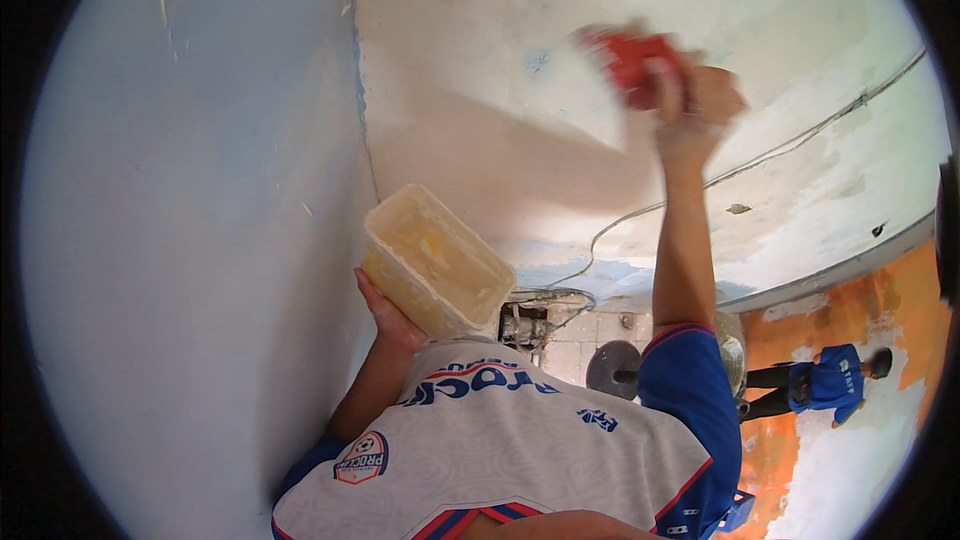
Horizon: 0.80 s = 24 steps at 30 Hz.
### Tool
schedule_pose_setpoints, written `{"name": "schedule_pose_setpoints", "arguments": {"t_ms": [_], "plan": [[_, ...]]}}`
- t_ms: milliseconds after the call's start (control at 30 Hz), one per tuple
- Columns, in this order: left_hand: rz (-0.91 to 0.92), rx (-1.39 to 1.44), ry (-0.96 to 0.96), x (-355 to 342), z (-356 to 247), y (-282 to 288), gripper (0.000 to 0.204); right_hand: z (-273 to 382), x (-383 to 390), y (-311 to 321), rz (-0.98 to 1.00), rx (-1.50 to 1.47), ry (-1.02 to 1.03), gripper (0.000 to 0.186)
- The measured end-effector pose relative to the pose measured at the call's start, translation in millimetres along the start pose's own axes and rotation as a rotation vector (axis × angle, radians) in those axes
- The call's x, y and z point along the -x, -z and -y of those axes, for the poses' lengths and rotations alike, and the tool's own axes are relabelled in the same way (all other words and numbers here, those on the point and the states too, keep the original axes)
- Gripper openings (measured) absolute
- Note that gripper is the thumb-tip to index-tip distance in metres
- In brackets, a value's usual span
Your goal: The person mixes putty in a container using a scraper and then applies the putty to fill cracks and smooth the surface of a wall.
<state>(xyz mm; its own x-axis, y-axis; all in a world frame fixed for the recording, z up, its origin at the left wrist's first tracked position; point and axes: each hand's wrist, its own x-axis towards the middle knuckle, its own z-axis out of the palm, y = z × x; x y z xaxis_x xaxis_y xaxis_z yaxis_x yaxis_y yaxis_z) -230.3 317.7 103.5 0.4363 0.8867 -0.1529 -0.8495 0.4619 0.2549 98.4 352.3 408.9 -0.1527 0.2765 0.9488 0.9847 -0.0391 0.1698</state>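
Note:
My left hand (pixel 390 317) grips a cream rectangular plastic container (pixel 440 255) by its lower side; pale residue coats the inside. Up at the upper right, my right hand (pixel 700 105) is closed on a red flat tool (pixel 628 62), which looks like a scraper but is motion-blurred. It is at a pale, patchy plastered surface (pixel 480 60); whether it touches cannot be told.
A pale blue wall (pixel 170 240) fills the left. Cables (pixel 600 240) cross the plaster toward a dark recessed opening (pixel 522 323). A dark round object (pixel 610 370) is below. At right, a co-worker in blue (pixel 830 380) stands by an orange, patched wall (pixel 900 290).

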Motion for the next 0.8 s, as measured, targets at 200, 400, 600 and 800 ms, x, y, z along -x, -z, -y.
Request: {"name": "schedule_pose_setpoints", "arguments": {"t_ms": [200, 400, 600, 800], "plan": [[-0.015, 0.027, 0.026, 1, 0, -1, 0.094, -8, 41, 23, 0.041, -0.408, -0.287, 0.017], [0.011, 0.025, 0.025, -3, 8, -1, 0.095, 28, 73, 48, 0.330, -0.555, -0.064, 0.016], [0.014, -0.015, 0.019, 2, 4, -9, 0.099, 74, 84, 69, 0.291, -0.628, 0.275, 0.016], [0.059, -0.019, 0.020, -4, 8, -5, 0.100, 78, 102, 75, 0.313, -0.693, 0.336, 0.015]]}}
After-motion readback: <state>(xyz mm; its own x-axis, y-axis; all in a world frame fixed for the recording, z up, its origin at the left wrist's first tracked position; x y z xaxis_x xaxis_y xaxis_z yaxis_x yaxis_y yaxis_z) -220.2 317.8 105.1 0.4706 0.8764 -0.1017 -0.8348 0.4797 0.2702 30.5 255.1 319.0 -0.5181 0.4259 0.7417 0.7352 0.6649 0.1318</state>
